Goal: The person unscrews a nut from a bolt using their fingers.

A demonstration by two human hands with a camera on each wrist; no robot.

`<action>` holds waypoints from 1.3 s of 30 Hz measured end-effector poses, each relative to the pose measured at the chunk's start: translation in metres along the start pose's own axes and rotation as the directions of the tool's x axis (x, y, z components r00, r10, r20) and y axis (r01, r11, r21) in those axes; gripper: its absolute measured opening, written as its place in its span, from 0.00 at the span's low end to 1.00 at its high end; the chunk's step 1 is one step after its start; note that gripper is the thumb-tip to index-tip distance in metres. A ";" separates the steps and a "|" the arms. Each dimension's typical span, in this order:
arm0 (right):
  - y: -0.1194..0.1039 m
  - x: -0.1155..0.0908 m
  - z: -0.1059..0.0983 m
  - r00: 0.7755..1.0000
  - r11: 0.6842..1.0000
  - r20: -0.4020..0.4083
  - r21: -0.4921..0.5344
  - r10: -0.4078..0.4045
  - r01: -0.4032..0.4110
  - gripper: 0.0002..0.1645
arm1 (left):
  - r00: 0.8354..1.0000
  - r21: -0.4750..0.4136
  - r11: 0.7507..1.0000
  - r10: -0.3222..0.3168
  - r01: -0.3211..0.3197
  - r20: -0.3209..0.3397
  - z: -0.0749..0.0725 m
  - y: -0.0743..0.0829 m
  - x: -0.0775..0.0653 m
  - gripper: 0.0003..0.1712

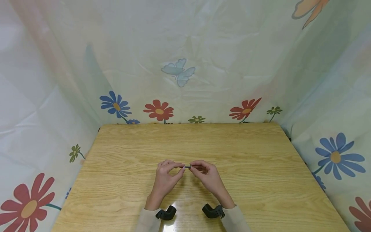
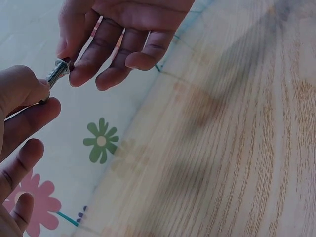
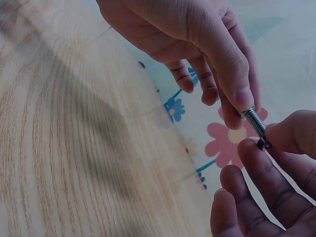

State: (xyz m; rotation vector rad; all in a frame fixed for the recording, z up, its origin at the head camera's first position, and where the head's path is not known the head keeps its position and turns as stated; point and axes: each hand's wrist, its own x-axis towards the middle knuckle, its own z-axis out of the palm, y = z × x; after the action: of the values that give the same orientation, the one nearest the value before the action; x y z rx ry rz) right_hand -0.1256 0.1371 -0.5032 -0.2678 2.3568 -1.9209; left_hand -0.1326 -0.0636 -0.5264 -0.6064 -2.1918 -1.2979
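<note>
Held between both hands, above the wooden table, is a small silver bolt [image 1: 187, 167]. Its threaded shaft [image 2: 56, 75] shows plainly in the left wrist view. My left hand [image 1: 166, 178] pinches one end between thumb and index finger, mostly covering that end. At the opposite end, my right hand [image 1: 211, 180] pinches a nut [image 2: 63, 64] with thumb and fingertips. In the right wrist view the threads run from the left thumb tip down to the right fingers [image 3: 254, 153]. The remaining fingers of both hands are loosely bent and spread.
The wooden table [image 1: 185, 141] spreads out around the hands. A pale curtain [image 1: 185, 38] printed with flowers and butterflies surrounds it at the back and sides. Black bands with camera mounts [image 1: 166, 213] sit on both wrists.
</note>
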 end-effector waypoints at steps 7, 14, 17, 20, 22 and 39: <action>0.001 0.000 0.000 0.999 0.999 -0.017 -0.012 -0.042 0.041 0.17 | 1.000 -0.011 1.000 -0.007 0.007 0.001 -0.001 0.001 0.000 0.09; 0.001 0.000 -0.001 0.995 0.995 -0.015 0.004 -0.101 0.101 0.12 | 1.000 -0.017 1.000 -0.006 0.006 -0.001 -0.002 0.001 0.001 0.08; 0.001 0.000 -0.001 0.994 0.994 -0.024 0.023 -0.102 0.103 0.13 | 1.000 -0.016 1.000 -0.007 0.007 -0.003 -0.002 0.001 0.001 0.08; 0.001 0.001 -0.001 0.997 0.998 -0.051 0.019 -0.052 0.053 0.14 | 1.000 -0.023 1.000 -0.005 0.005 -0.010 -0.002 0.001 0.001 0.08; -0.001 0.001 0.000 0.998 1.000 -0.062 0.004 -0.011 0.011 0.15 | 1.000 -0.027 1.000 -0.004 0.004 -0.012 -0.001 0.001 0.002 0.09; 0.000 0.000 0.000 0.999 0.999 0.005 -0.009 -0.031 0.031 0.19 | 1.000 -0.007 1.000 0.009 -0.009 -0.014 -0.002 0.001 0.001 0.09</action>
State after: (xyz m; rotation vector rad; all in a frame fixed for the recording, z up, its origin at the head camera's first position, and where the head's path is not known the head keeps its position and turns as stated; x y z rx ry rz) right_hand -0.1256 0.1374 -0.5036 -0.3113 2.3734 -1.9213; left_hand -0.1319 -0.0643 -0.5244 -0.6075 -2.1722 -1.3023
